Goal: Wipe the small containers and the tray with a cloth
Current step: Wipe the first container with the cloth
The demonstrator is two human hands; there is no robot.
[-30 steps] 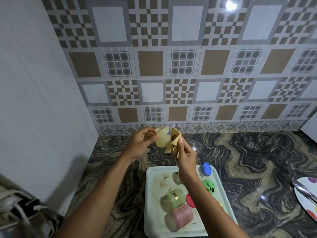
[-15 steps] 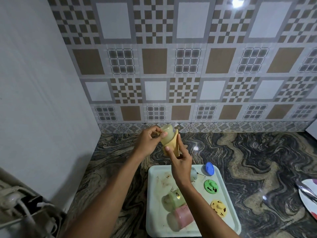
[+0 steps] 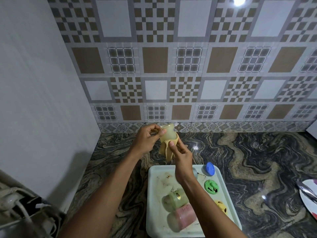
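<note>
My left hand (image 3: 147, 140) grips a small pale yellow container (image 3: 167, 133) above the counter, mouth tilted up and away. My right hand (image 3: 181, 157) pinches a tan cloth (image 3: 165, 150) against the container's base, and the cloth hangs below it. Nearer to me sits the white tray (image 3: 154, 212), stained with brown smears. On it lie a green container (image 3: 176, 199) and a pink container (image 3: 181, 219) on their sides, plus a blue lid (image 3: 210, 168), a green lid (image 3: 211, 186) and a yellow lid (image 3: 221, 207). A further clear container is mostly hidden behind my right wrist.
The dark marbled counter (image 3: 257, 160) runs to the patterned tile wall. A patterned plate (image 3: 310, 196) with a metal utensil lies at the right edge. A plain white wall stands on the left, with cables and a box (image 3: 20, 208) at the lower left.
My right hand has slid the cloth from the container's mouth down to its base. The container has turned more upright in my left hand. The view has shifted slightly.
</note>
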